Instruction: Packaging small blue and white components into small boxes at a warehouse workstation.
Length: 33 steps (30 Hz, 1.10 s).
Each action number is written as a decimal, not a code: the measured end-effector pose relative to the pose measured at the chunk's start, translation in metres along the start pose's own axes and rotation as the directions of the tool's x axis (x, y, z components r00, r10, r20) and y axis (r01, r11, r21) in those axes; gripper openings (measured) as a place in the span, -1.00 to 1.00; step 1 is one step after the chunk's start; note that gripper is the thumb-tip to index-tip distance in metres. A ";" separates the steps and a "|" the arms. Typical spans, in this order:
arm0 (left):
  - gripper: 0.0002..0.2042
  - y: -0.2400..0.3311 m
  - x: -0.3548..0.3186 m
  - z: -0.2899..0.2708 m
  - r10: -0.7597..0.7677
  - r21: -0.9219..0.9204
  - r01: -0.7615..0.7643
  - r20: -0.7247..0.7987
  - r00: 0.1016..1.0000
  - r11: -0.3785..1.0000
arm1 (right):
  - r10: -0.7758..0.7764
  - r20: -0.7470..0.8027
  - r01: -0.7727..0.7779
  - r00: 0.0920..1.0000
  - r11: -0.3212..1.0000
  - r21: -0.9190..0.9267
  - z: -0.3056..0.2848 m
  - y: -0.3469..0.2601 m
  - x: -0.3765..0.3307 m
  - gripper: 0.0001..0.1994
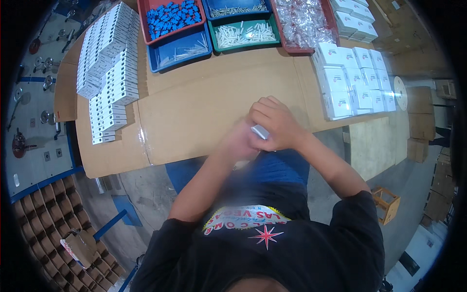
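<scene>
Across a brown cardboard-covered bench (pixel 194 107), faces a red plastic tray (pixel 142 20) of blue pieces (pixel 171 19) at eleven o'clock. With the right hand (pixel 276 122), curls fingers nearly closed around a small flat silvery-white object (pixel 260 131), near the bench's six o'clock edge. Holds the left hand (pixel 239 141) at eight o'clock, too blurred to tell finger spread or grip.

Head-worn fisheye, facing down, near, rim unclear

Smooth held item (pixel 260 131), matt cardboard tabletop (pixel 204 107), smooth plastic trays (pixel 248 47), plastic packets (pixel 306 24) — glossy, crinkled
</scene>
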<state>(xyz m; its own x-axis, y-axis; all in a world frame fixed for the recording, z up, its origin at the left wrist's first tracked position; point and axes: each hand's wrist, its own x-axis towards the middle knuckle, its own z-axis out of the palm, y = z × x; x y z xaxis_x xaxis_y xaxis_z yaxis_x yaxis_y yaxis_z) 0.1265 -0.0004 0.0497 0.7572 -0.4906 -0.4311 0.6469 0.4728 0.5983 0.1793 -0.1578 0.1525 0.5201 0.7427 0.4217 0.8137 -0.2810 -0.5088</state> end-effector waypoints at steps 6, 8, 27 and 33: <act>-0.66 0.000 -0.002 -0.003 0.049 0.128 -0.056 0.055 0.997 0.990 | -0.020 -0.018 0.020 1.000 1.000 -0.007 0.005 0.001 0.003 -0.65; -0.66 -0.003 -0.004 -0.002 0.066 0.110 -0.070 0.047 0.997 0.991 | -0.008 0.013 0.008 1.000 1.000 0.004 0.004 0.000 0.004 -0.65; -0.62 -0.032 0.001 -0.020 0.398 0.522 -0.432 0.184 0.899 0.736 | -0.002 0.047 -0.002 0.999 0.998 0.066 0.009 -0.003 0.011 -0.73; -0.63 -0.038 0.005 -0.034 0.022 -0.182 -0.020 0.012 1.000 0.983 | -0.015 0.094 0.005 0.995 0.994 0.114 0.012 -0.003 0.009 -0.68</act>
<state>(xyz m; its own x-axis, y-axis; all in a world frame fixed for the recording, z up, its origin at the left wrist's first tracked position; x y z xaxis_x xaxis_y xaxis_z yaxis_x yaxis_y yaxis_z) 0.1085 0.0042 0.0024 0.7703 -0.4885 -0.4098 0.6374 0.6075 0.4740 0.1784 -0.1429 0.1491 0.4809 0.8007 0.3571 0.7814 -0.2066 -0.5889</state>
